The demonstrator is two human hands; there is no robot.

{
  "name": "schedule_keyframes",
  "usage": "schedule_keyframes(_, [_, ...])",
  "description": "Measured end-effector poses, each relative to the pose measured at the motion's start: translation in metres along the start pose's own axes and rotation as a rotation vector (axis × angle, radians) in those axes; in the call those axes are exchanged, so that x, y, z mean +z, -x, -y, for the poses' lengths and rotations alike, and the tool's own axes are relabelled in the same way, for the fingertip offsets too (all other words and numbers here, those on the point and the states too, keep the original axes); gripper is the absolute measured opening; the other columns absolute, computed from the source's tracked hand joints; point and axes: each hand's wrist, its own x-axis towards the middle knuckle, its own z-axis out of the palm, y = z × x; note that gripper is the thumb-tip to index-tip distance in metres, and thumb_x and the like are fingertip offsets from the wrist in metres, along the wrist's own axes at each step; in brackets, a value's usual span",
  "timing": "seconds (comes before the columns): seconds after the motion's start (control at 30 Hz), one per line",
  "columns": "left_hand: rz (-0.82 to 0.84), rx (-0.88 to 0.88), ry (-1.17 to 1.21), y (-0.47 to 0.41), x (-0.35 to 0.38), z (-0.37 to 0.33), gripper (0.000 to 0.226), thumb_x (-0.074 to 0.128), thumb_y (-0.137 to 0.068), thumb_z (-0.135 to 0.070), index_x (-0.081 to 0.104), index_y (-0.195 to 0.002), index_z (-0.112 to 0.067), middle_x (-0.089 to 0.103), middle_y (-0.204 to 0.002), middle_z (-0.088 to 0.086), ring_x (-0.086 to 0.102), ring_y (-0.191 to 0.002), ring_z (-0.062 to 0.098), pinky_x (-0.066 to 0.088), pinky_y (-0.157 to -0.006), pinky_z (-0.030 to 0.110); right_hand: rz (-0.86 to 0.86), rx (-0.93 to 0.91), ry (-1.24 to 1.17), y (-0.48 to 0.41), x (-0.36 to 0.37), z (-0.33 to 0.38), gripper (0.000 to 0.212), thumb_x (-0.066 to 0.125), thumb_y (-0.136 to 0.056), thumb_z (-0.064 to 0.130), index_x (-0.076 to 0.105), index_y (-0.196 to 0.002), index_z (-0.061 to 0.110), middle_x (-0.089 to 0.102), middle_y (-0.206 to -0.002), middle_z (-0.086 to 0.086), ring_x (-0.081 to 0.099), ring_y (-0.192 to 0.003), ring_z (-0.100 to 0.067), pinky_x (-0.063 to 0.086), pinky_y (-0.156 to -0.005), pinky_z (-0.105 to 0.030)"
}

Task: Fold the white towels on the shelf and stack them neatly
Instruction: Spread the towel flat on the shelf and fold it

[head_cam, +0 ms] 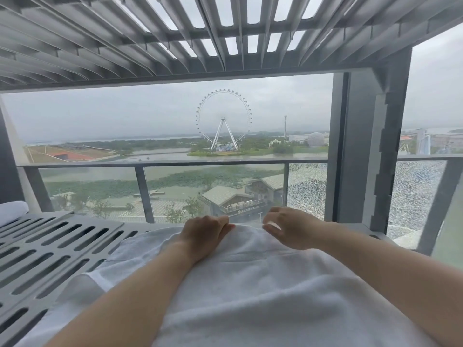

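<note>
White towel (263, 284) spread on slotted shelf (50, 246), right side. Left grip (205, 234) pinches far edge; right grip (288, 229) curled at same edge, hold unclear. We'd catch both corners level, draw far edge onto near edge, then smooth crease

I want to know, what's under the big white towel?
The grey slotted shelf, bare to the left of the towel. Anything else lying beneath is covered and cannot be seen.

Your white towel (250, 284) spread over the grey slotted shelf's (50, 246) right end, far edge gathered in your left hand (204, 236), second towel (11, 211) lying at the far-left edge.
</note>
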Motion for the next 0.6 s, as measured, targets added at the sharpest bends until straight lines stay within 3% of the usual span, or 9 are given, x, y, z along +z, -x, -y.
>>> schedule_keyframes(0.07, [-0.028,0.004,-0.06,0.0,-0.002,-0.002,0.041,0.025,-0.096,-0.049,0.053,-0.093,-0.02,0.069,-0.093,0.005,0.065,-0.086,0.029,0.043,-0.069,0.034,0.038,-0.032,-0.084,-0.012,0.002,0.019,0.039,0.028,-0.098,0.04,0.052,-0.117,0.016,0.052,-0.124,-0.004,0.049,-0.114,-0.022,0.038,-0.092,-0.031])
schedule_keyframes(0.2, [-0.075,0.007,-0.16,0.004,-0.004,-0.002,0.044,0.023,-0.096,-0.051,0.056,-0.1,-0.022,0.07,-0.097,0.004,0.065,-0.091,0.028,0.046,-0.073,0.034,-0.028,-0.067,-0.153,-0.016,0.022,0.046,0.027,0.027,-0.1,0.031,0.046,-0.091,0.014,0.058,-0.108,-0.016,0.052,-0.1,-0.028,0.031,-0.078,-0.03])
schedule_keyframes(0.43, [0.04,0.078,0.0,0.022,-0.01,-0.004,0.039,0.03,-0.096,-0.05,0.054,-0.09,-0.02,0.068,-0.093,0.009,0.064,-0.087,0.03,0.041,-0.066,0.032,-0.222,-0.099,-0.073,0.007,0.027,0.054,0.028,0.028,-0.099,0.031,0.047,-0.091,0.011,0.06,-0.101,-0.015,0.055,-0.092,-0.031,0.038,-0.073,-0.036])
schedule_keyframes(0.6, [0.177,0.06,0.039,0.042,-0.023,-0.019,0.039,0.028,-0.096,-0.049,0.051,-0.095,-0.018,0.066,-0.099,0.013,0.061,-0.092,0.033,0.039,-0.068,0.034,-0.239,-0.107,-0.098,0.03,0.026,0.067,0.027,0.03,-0.098,0.033,0.049,-0.092,0.015,0.061,-0.102,-0.012,0.055,-0.094,-0.029,0.032,-0.071,-0.03])
